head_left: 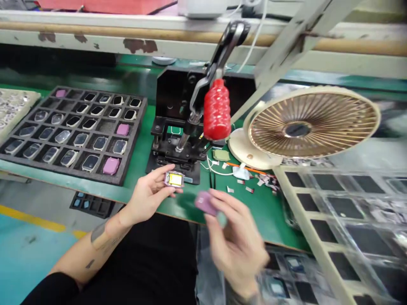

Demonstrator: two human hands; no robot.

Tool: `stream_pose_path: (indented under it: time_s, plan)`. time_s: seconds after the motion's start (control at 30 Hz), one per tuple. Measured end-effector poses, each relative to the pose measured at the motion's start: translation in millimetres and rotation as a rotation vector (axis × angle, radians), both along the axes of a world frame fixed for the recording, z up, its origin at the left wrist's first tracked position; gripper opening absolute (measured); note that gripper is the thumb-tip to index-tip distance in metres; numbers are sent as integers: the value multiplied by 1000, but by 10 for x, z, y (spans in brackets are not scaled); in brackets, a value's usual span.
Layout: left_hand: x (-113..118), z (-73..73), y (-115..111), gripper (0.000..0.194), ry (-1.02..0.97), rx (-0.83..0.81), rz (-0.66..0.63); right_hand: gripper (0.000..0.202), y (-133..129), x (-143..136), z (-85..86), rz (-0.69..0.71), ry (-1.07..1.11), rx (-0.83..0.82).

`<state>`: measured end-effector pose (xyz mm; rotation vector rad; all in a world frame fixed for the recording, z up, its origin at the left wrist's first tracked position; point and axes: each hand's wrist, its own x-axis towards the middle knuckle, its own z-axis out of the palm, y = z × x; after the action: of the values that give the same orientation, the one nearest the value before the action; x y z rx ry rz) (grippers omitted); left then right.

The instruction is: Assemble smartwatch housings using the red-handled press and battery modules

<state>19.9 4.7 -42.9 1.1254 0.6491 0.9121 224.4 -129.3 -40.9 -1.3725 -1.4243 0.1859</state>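
My left hand (146, 195) is closed around the edges of a smartwatch case (174, 179), its yellow-and-white inside facing up. Between the fingers of my right hand (237, 237) is a purple rounded block (205, 202) with a small pale mark on it; that hand is blurred by motion. Something pale green (221, 218) shows by the right fingers, too smeared to name. The two held pieces are apart, over the bench's front edge. Just behind the watch case stands a black lever press (178, 148) with a red grip (217, 111).
At left lies a dark foam tray (132, 146) with many watches and a few purple blocks. A round fan (299, 129) stands at right. Small parts and a green block (221, 155) lie on the green bench mat (263, 216). Stacked trays (318, 237) fill the right side.
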Motion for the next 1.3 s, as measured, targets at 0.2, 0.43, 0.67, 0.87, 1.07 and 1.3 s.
stream_pose_path:
  time_s: [0.2,0.43,0.67,0.87,1.07,1.3]
  plan:
    - [-23,24,-5,47,38,-6,-37,41,714,-383,78,179,21,-48]
    - [-66,32,-24,60,69,40,-91,42,613,-311,52,209,48,-121]
    - [-43,31,-28,55,65,-24,-89,40,596,-333,37,132,64,-79]
    - [-45,31,-29,57,99,-11,-95,37,579,-292,18,97,107,-91]
    - [-40,64,-39,59,123,21,-71,41,628,-330,85,189,52,-145]
    - [-39,80,-45,37,33,14,25,41,572,-334,39,116,149,-92]
